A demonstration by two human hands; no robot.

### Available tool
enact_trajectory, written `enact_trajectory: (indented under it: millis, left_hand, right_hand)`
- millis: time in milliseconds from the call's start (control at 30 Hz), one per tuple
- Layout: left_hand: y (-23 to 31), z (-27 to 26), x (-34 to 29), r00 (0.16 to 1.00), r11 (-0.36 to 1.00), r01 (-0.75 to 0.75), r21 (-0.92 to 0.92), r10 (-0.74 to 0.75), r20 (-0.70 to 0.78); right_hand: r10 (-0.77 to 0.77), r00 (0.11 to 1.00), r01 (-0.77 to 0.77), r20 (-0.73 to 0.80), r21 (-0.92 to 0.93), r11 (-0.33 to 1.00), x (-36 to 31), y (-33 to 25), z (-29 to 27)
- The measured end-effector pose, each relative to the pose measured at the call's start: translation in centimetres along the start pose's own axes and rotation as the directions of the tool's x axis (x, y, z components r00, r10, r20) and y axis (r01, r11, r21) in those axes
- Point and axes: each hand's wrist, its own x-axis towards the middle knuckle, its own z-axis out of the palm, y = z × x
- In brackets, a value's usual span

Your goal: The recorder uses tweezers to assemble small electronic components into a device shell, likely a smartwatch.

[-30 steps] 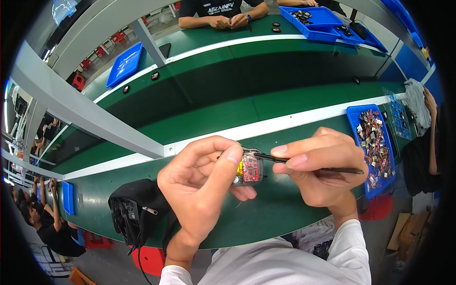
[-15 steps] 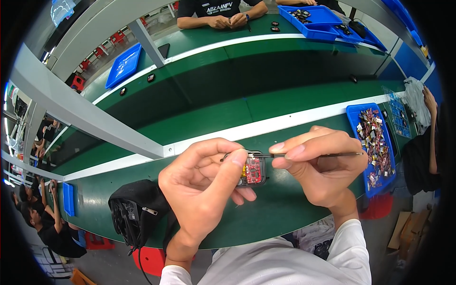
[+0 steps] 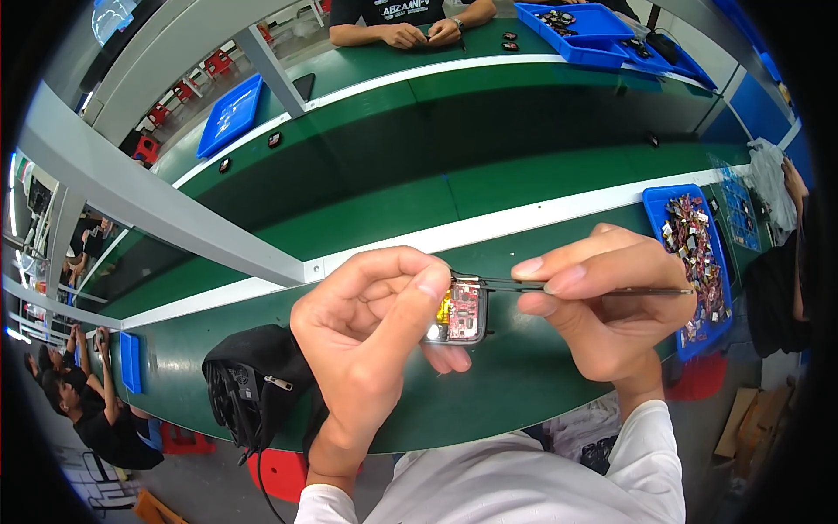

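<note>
Watching from my end. Left hand [image 3: 371, 327] clasps the small dark-cased device [image 3: 463, 316] by its left side, thumb across the top, fingers curled beneath. Device is held up over the green table [image 3: 515, 384], red circuit board [image 3: 467, 307] facing up toward me.

Right hand [image 3: 615, 297] pinches black tweezers [image 3: 650, 291] between thumb and fingers. Device lies to the left of that grip, a short gap between fingertips and casing. Tweezers run nearly level, left to right, about parallel to the device's far edge; their points reach left over that edge, close by the left thumb tip.

Key relation, as I judge it: tweezer points against far edge. Left hand is nearer, being in contact; right reaches it through the tool only. Whether the points pinch anything, I cannot tell. Casing looks squarish; no clear long axis.
</note>
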Motion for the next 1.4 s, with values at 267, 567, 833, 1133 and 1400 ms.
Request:
enact_trajectory:
  millis: [267,567,833,1133,1400]
  left_hand:
    - [-0.1,0.0,0.1,1.0,1.0,-0.015,0.012,0.015,0.003]
    - [-0.1,0.0,0.0,1.0,0.999,-0.02,0.027,0.02,0.005]
    - [-0.4,-0.2,0.1,0.999,0.998,-0.037,0.055,0.036,0.013]
    - [-0.5,0.5,0.5,0.999,0.993,-0.007,0.12,0.012,-0.041]
    - [-0.5,-0.3,0.6,0.999,0.999,-0.001,0.039,0.0,0.038]
  right_hand:
    - [-0.048,0.999,0.048,0.006,-0.069,0.996,0.0,-0.2,0.1]
    - [-0.054,0.998,0.056,0.017,-0.141,0.988,-0.1,-0.3,0.0]
    - [-0.049,0.998,0.056,0.051,-0.148,0.987,-0.1,-0.4,-0.1]
    - [0.058,0.998,-0.056,-0.024,0.077,0.995,0.0,0.6,0.6]
    - [0.033,0.998,-0.032,-0.045,0.018,0.999,0.0,0.4,0.5]
